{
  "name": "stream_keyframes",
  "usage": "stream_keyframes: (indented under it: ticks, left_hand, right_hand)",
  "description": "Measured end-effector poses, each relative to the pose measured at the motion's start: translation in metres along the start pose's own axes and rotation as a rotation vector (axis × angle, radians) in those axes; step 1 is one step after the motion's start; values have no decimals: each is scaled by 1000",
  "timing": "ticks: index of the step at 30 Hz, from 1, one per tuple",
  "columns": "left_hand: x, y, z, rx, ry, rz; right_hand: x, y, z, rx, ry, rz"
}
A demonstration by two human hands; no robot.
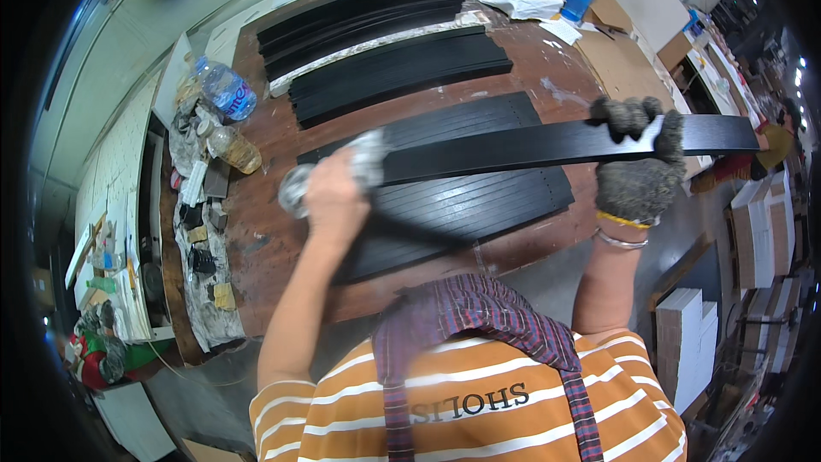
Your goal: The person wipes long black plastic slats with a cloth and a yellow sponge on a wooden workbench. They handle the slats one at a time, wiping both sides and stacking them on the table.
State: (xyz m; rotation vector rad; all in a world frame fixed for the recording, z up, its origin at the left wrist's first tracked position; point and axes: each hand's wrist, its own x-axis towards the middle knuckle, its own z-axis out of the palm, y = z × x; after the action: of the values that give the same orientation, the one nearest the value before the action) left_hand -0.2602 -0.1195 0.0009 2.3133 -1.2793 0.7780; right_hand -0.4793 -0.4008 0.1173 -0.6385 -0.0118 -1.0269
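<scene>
The person is wiping a long black strip (547,144). It is lifted a little above the brown desk (282,145) and runs across the picture from left to right.

The right hand (640,162) wears a grey knit glove and is wrapped tight around the strip near its right end, holding it steady. The left hand (333,192) is bare and closed on something pale and blurry, maybe a rag (363,162), pressed on the strip's left end. I cannot tell for sure what it is.

Both arms reach forward with bent elbows.

More black strips (479,197) lie flat on the desk just under the held one. Next, I think the rag should slide along the strip while the gloved hand keeps it from tipping.
</scene>
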Motion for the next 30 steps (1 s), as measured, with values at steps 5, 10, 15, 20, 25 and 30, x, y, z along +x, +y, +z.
stream_keyframes:
  ticks: [5, 10, 15, 20, 25, 30]
  left_hand:
    - [-3, -46, -39, -357, -141, -640]
    - [72, 96, -58, -664, -125, -38]
    - [66, 126, -34, -235, -141, 322]
    - [-14, 10, -13, -264, -423, 43]
    - [-69, -54, -24, -930, -355, -991]
    - [-57, -27, -31, -1568, -226, -1067]
  right_hand:
    - [2, -22, -19, 19, -69, -74]
    - [-18, 42, 1, -28, 27, 13]
    - [-7, 30, -17, 213, 17, 148]
    - [9, -44, -71, 75, -94, 24]
    - [14, -82, -93, 160, -79, -89]
    - [22, -53, -102, 229, -131, 21]
